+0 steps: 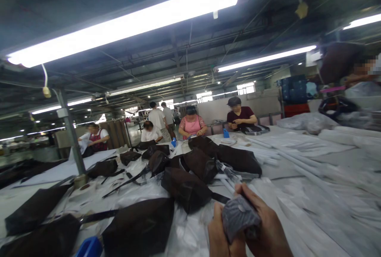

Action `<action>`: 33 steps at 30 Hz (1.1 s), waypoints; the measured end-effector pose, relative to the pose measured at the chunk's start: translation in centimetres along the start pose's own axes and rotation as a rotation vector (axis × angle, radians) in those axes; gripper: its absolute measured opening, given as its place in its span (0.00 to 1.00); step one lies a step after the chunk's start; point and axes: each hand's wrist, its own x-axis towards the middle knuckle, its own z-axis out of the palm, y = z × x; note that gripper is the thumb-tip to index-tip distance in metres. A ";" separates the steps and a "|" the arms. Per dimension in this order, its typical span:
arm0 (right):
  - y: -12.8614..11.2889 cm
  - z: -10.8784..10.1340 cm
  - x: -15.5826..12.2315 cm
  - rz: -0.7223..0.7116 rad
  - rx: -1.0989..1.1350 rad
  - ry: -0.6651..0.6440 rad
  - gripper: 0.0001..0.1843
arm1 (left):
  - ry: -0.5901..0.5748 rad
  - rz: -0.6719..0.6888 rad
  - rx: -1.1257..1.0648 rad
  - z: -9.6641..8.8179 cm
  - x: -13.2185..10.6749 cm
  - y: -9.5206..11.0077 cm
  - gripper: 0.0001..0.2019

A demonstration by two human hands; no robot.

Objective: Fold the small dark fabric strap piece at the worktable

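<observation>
Close to the camera, at the lower right of the head view, my two hands hold a small dark grey bundle (239,215) with a creased surface; whether it is cloth or filled plastic I cannot tell. My left hand (218,231) is closed around its near left side. The fingers of my right hand (264,219) wrap its far right side, the fingertips resting at its top. Just beyond my hands lies a dark brown bag (186,189) with a black strap. A larger dark bag (139,227) lies to the left of my hands.
More dark bags (238,160) and clear plastic sheets (297,209) cover the long table. A blue object (89,247) sits at its near edge. A metal post (71,134) rises at left. Several people work across the table, including one in a pink apron (193,126). Lamps hang overhead.
</observation>
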 end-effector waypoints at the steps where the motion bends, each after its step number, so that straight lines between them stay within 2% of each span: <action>1: -0.2 -0.3 0.2 0.028 -0.113 -0.034 0.18 | -0.052 0.039 0.101 -0.5 0.4 0.4 0.21; 3: -0.4 -0.7 0.4 0.052 -0.410 -0.191 0.21 | -0.217 0.162 0.352 -1.7 1.5 1.4 0.19; 5: -0.5 -0.8 0.3 -0.017 -0.694 -0.356 0.22 | -0.389 0.305 0.610 -2.7 2.5 2.5 0.18; 6: -0.4 -0.7 0.2 -0.059 -0.788 -0.390 0.23 | -0.448 0.366 0.705 -3.1 2.9 2.9 0.18; 8: -0.3 -0.4 -0.1 -0.133 -0.848 -0.353 0.23 | -0.490 0.430 0.768 -3.8 3.3 3.5 0.18; 10: -0.6 0.1 -0.4 -0.156 -0.754 -0.247 0.22 | -0.453 0.416 0.625 -4.0 3.2 3.7 0.16; 12: -1.2 0.5 -0.4 -0.102 -0.571 -0.130 0.21 | -0.395 0.307 0.337 -3.7 2.5 3.6 0.17; 14: -1.8 0.9 -0.3 0.042 -0.322 -0.009 0.21 | -0.320 0.185 -0.011 -2.4 1.5 2.9 0.18; 16: -2.0 1.2 -0.3 0.220 -0.040 0.103 0.22 | -0.193 0.105 -0.286 -0.7 0.4 2.0 0.19; 18: -1.7 1.2 -0.4 0.324 0.156 0.176 0.23 | -0.025 0.065 -0.371 0.9 -0.2 1.0 0.22; 20: -1.1 0.7 -0.3 0.309 0.150 0.160 0.22 | 0.034 0.072 -0.263 1.3 0.1 0.2 0.21; 21: -0.8 0.4 -0.2 0.267 0.059 0.100 0.21 | 0.002 0.099 -0.158 1.0 0.5 0.0 0.17; 23: -0.4 -0.3 0.4 0.164 -0.226 -0.087 0.20 | -0.156 0.196 0.105 -0.3 1.9 -0.2 0.10; 26: 0.1 -0.7 1.2 0.024 -0.678 -0.362 0.20 | -0.355 0.244 0.539 -2.8 4.4 0.3 0.11; 28: 0.3 -0.5 1.5 -0.037 -0.835 -0.423 0.19 | -0.440 0.264 0.665 -3.9 5.4 0.8 0.12; 30: 0.7 -0.2 1.6 -0.021 -0.766 -0.375 0.14 | -0.490 0.273 0.546 -4.1 5.6 1.2 0.12; 33: 1.4 -0.2 1.4 0.110 -0.407 -0.215 0.11 | -0.470 0.181 0.089 -3.3 4.6 0.8 0.13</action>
